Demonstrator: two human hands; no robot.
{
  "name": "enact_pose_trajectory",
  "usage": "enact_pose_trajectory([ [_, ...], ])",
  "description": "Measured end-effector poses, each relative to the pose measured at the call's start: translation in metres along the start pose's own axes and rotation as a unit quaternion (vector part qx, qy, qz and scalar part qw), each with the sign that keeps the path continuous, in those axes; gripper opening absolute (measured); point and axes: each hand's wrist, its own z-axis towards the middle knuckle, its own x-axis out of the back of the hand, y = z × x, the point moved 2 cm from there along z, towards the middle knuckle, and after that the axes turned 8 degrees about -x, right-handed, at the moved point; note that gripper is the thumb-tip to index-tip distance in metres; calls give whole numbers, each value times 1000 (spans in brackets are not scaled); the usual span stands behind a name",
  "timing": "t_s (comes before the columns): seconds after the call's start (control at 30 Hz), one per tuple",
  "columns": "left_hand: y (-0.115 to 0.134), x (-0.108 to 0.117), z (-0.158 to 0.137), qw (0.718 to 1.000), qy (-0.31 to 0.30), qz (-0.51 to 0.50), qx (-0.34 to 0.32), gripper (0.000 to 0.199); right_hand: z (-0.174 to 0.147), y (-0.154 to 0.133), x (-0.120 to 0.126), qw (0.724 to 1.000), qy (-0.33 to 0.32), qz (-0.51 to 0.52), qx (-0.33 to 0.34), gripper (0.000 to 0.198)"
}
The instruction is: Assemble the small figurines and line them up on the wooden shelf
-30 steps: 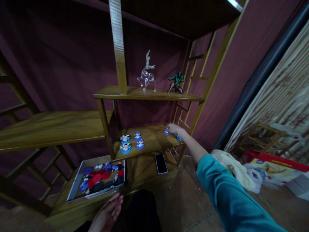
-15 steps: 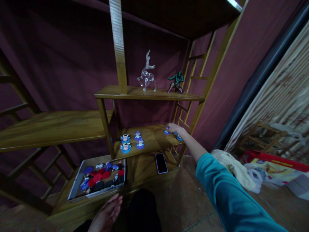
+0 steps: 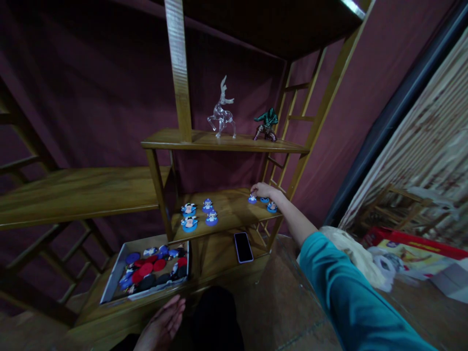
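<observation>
Head view: right hand (image 3: pixel 263 190), fingers loosely spread, hovers over a blue-based figurine (image 3: pixel 252 199) standing on the shelf (image 3: pixel 234 214), placement apparently finishing; left hand (image 3: pixel 163 326) rests flat, unclenched, near the box (image 3: pixel 109 287).

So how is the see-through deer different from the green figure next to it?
The glass deer is clear and colourless; the green figure is solid, dark green and brown. The deer stands tall with its head raised, while the figure crouches low and reaches only about half as high. The deer is nearer the wooden post; the figure sits further right. Both stand upright on the same upper shelf, apart from each other, with no hand touching them.
</observation>
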Motion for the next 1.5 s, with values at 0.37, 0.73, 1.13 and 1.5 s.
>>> enact_pose_trajectory([
  [0.37, -5, 15, 15, 998, 57, -26, 26, 36, -8, -6, 15, 999, 36, 4, -1, 30],
  [0.73, -7, 37, 31, 996, 84, -15, -10, 33, -146, -44, -76, 867, -85, 480, 105, 33],
  [1.13, 42, 75, 62, 981, 140, -117, -58, 23, -234, -95, -267, 798, -118, 580, -113, 32],
  [1.5, 97, 119, 139, 948, 192, -216, -134, 21, -153, -251, -278, 829, -202, 516, 71, 22],
])
